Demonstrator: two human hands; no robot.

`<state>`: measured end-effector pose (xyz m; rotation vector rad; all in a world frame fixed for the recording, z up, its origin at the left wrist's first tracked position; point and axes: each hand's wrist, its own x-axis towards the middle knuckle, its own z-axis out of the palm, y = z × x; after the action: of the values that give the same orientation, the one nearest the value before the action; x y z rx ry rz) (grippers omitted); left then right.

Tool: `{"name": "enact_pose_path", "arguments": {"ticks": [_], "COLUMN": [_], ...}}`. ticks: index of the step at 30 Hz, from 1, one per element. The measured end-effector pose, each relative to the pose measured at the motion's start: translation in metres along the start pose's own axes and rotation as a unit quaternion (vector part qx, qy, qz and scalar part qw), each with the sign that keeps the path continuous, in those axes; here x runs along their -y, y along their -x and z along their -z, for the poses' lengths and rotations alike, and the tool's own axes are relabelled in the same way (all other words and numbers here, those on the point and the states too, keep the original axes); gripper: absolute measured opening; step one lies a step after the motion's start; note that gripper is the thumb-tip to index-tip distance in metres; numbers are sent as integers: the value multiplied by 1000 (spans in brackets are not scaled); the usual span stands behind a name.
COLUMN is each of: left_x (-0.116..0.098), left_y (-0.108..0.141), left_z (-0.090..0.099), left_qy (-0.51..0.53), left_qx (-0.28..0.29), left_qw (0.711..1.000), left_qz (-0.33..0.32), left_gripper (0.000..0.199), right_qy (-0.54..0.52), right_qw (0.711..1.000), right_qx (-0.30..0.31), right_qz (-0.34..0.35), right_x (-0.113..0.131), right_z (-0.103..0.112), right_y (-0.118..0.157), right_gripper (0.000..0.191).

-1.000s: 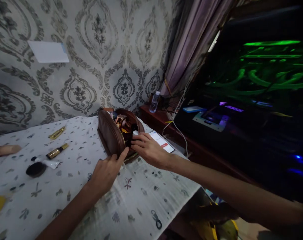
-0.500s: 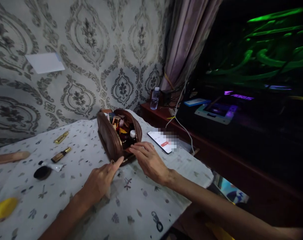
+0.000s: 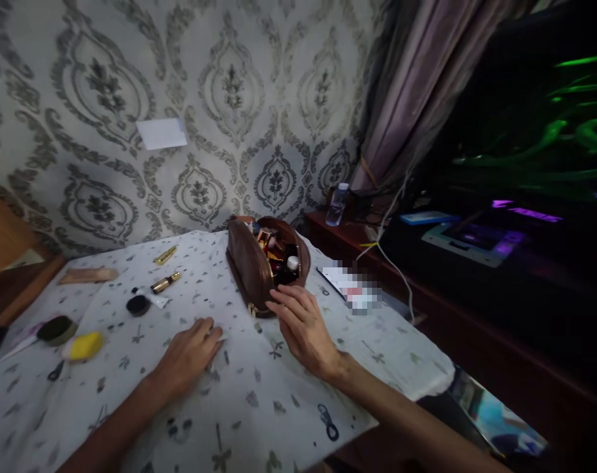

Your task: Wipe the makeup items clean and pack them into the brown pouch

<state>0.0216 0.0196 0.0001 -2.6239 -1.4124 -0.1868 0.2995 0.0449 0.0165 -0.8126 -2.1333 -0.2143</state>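
A brown leather toiletry bag [image 3: 251, 266] stands unzipped on the patterned cloth, its mouth facing up and towards me. Several small bottles and cosmetics crowd its inside, among them a bottle with a white cap [image 3: 293, 263]. My right hand [image 3: 305, 332] rests its outstretched fingers at the near end of the bag's opening; the thumb is hidden. My left hand [image 3: 192, 351] is apart from the bag, low over the cloth to its left, with loosely bent fingers and nothing visible in them.
On the cloth [image 3: 259, 420] to the left lie a gold tube [image 3: 165, 255], a gold-and-dark vial [image 3: 165, 282], a black round lid [image 3: 138, 305], a small white tube [image 3: 157, 299], a yellow sponge [image 3: 85, 345] and a beige strip [image 3: 88, 275]. A phone [image 3: 350, 288] and water bottle [image 3: 337, 205] are right.
My left hand has let go of the bag's near corner and drawn back to the left. The right hand stays at the bag. The camera view has turned left.
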Motion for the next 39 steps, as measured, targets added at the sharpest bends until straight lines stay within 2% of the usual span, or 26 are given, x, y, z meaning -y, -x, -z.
{"name": "enact_pose_path", "arguments": {"ticks": [6, 10, 15, 18, 21, 24, 32, 39], "left_x": [28, 36, 38, 41, 44, 46, 51, 65], "left_y": [26, 43, 55, 60, 61, 58, 59, 62], "left_z": [16, 15, 15, 18, 18, 17, 21, 19], "left_qy": [-33, -15, 11, 29, 36, 41, 60, 25], "left_qx": [96, 76, 51, 52, 54, 64, 65, 61], "left_qw": [987, 982, 987, 990, 989, 986, 981, 972], "left_qz": [126, 173, 155, 130, 135, 151, 171, 224], "left_gripper": [29, 32, 43, 41, 33, 25, 24, 26], "right_qy": [-97, -170, -235, -275, -299, -309, -335, -315], "right_qw": [993, 978, 958, 944, 928, 925, 919, 930], "right_qx": [64, 116, 162, 172, 175, 157, 138, 145], "right_qz": [27, 26, -6, -68, -134, -158, -153, -118], "right_x": [32, 57, 84, 93, 96, 96, 91, 94], "right_z": [-34, -70, -114, -135, -150, -157, -157, -153], "right_y": [-4, -14, -35, -46, -51, -49, -40, -42], "right_gripper": [31, 29, 28, 26, 23, 21, 21, 23]}}
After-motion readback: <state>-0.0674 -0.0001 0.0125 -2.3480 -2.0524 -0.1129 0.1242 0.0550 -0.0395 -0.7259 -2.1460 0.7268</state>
